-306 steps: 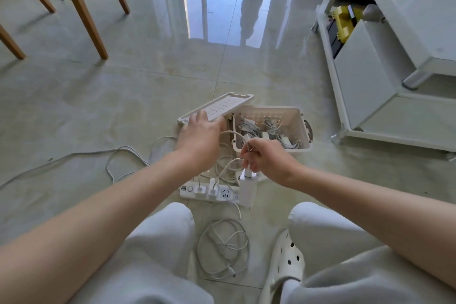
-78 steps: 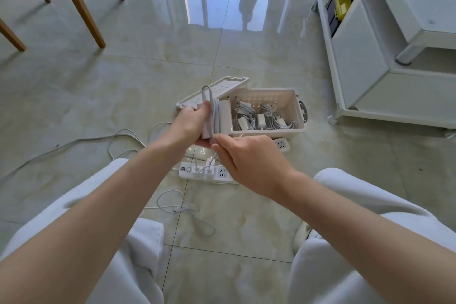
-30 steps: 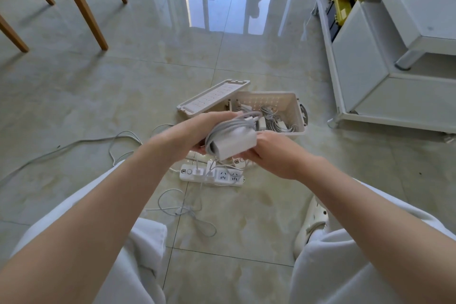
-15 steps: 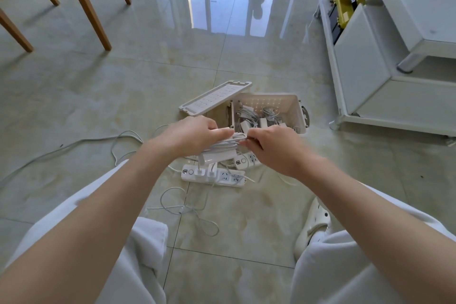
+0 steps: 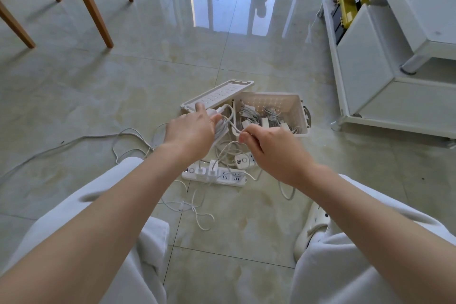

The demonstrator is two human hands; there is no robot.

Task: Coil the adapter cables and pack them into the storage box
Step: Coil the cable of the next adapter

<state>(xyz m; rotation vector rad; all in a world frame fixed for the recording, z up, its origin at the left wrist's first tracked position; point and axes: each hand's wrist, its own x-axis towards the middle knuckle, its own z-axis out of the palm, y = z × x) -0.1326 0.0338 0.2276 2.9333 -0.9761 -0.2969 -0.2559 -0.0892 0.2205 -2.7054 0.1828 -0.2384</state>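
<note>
Loose cable [image 5: 197,212] by my knees, power strip [image 5: 214,176] just past it. My right hand [image 5: 269,150] pinches the free tail. My left hand [image 5: 190,131] clutches the coiled adapter cable [image 5: 220,128], its long axis pointing away from me. The storage box [image 5: 271,101] sits just beyond and to the right, nearer my right hand. I can't make out the adapter under my left fingers.

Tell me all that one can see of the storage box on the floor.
The storage box is off-white, seemingly plastic, rectangular, with rows of small holes in its far wall and a dark handle at its right end. It stands open on the tiled floor. Coiled cables with adapters lie inside. Its lid leans tilted at its left side.
</note>
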